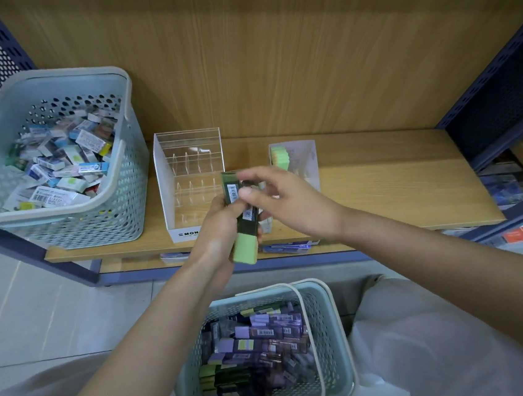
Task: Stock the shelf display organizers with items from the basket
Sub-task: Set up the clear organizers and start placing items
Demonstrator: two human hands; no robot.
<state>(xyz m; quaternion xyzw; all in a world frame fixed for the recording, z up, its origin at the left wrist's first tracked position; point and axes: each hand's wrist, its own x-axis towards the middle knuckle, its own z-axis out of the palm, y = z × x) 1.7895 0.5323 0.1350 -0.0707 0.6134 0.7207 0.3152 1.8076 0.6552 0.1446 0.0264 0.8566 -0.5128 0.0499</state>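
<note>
Holding green erasers (243,248) (dark sleeves, white barcode stickers) over the near edge of the shelf (381,185): left hand (218,233) grips the stack, right hand (287,199) pinches one. Clear organizer (165,175) beyond reads "MON".

Bare forearms here, left hand (221,231) and right hand (286,201) uncovered; below, pale white cloth (446,339) drapes over both knees, softly creased, faintly sheer.

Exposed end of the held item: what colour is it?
The exposed end is light green; head view shows it best.
</note>
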